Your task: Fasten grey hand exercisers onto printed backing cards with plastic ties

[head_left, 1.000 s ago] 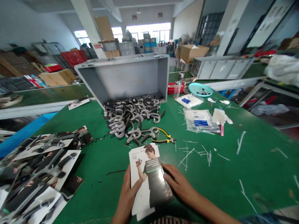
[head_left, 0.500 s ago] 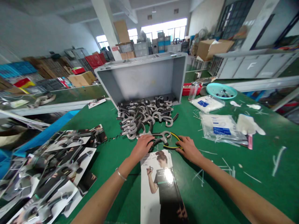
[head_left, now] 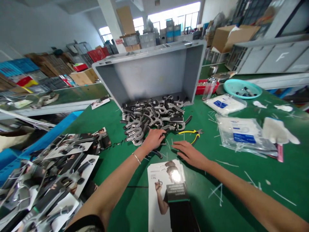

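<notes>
My left hand (head_left: 154, 141) is curled over a grey-and-black hand grip strengthener (head_left: 157, 154) at the front of the pile; its fingers hide most of that grip. Nothing is in my right hand (head_left: 190, 154), which hovers low over the table with its fingers stretched out and a little apart. Beyond it lie yellow-and-black cutting pliers (head_left: 188, 131), spread open, jaws to the right. The pile of hand grip strengtheners (head_left: 154, 112) spills from the tipped grey crate (head_left: 154, 74). In front of my hands is a stack of printed cards (head_left: 156, 199).
Carded hand grips (head_left: 72, 174) are heaped at the left. To the right are plastic bags (head_left: 243, 132), a white glove (head_left: 277, 130), a turquoise bowl (head_left: 241, 88) and a clear jar (head_left: 209, 88). White strips (head_left: 217, 193) are scattered over the green table.
My right hand has let go of the pliers, which now lie farther right and turned round. My left hand has shifted slightly on the grips. The camera view has moved.
</notes>
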